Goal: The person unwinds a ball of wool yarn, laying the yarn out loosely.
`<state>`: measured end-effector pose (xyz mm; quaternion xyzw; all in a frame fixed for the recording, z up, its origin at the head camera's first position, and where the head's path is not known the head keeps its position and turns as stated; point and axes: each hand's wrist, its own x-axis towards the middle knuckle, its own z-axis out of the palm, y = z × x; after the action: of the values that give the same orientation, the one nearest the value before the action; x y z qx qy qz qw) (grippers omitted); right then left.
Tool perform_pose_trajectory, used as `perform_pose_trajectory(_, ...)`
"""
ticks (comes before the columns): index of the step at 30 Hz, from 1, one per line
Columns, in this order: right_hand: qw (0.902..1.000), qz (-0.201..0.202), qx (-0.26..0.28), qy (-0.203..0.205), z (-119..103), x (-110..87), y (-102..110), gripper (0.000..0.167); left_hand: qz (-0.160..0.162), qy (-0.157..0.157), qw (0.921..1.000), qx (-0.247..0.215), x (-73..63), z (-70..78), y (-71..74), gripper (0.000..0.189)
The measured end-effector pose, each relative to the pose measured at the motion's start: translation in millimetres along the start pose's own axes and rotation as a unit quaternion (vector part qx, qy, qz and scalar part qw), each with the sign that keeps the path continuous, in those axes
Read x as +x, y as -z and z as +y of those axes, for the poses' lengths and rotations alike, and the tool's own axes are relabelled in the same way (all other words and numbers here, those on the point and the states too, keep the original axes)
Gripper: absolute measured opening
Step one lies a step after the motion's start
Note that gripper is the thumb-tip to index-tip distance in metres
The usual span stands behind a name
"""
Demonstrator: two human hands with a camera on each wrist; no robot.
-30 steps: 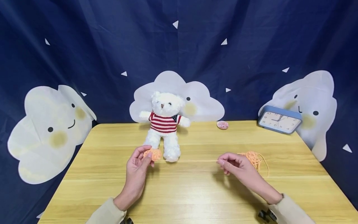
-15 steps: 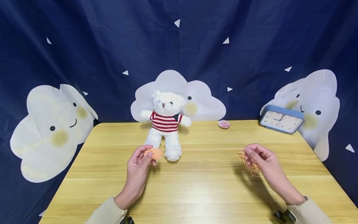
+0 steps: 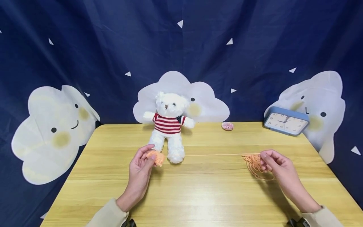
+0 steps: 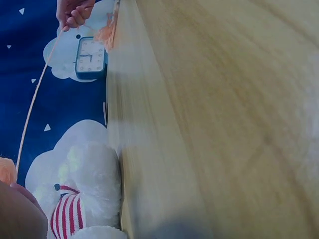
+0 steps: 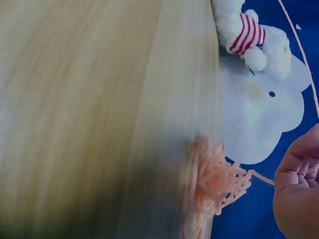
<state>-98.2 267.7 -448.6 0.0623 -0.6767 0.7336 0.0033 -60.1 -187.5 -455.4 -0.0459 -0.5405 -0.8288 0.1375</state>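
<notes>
My left hand (image 3: 139,170) holds a small ball of orange yarn (image 3: 156,157) between thumb and fingers, in front of the teddy bear's feet. From it a taut strand (image 3: 215,154) runs across to my right hand (image 3: 280,168), which pinches it between thumb and fingertips. Beside and partly behind that hand lies a loose, tangled yarn pile (image 3: 251,162), with a loop trailing toward me. In the right wrist view the pile (image 5: 217,174) sits on the tabletop, and a strand leads from it to the hand. Only an edge of the ball (image 4: 7,171) shows in the left wrist view.
A white teddy bear (image 3: 167,124) in a striped shirt sits at the back of the wooden table (image 3: 198,195). A small pink round object (image 3: 227,126) lies near the back edge. At the back right stands a blue clock (image 3: 286,121). Behind hangs a dark blue curtain (image 3: 113,47).
My right hand has moved right, away from the left hand, drawing out a longer strand. It has dipped slightly since half a second ago. The left hand has turned the ball a little.
</notes>
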Motion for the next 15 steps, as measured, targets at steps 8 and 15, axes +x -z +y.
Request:
perform_pose_trajectory(8,0.9995,0.002,0.032,-0.001,3,-3.1,7,0.014,-0.029,0.003,0.9995,0.009,-2.9,2.6,-2.0,0.031)
perform_pose_trajectory(15,0.9996,0.008,0.023,-0.014,4,-2.1,16,0.013,-0.018,0.019,0.9995,-0.02,-2.9,7.3,-2.7,0.033)
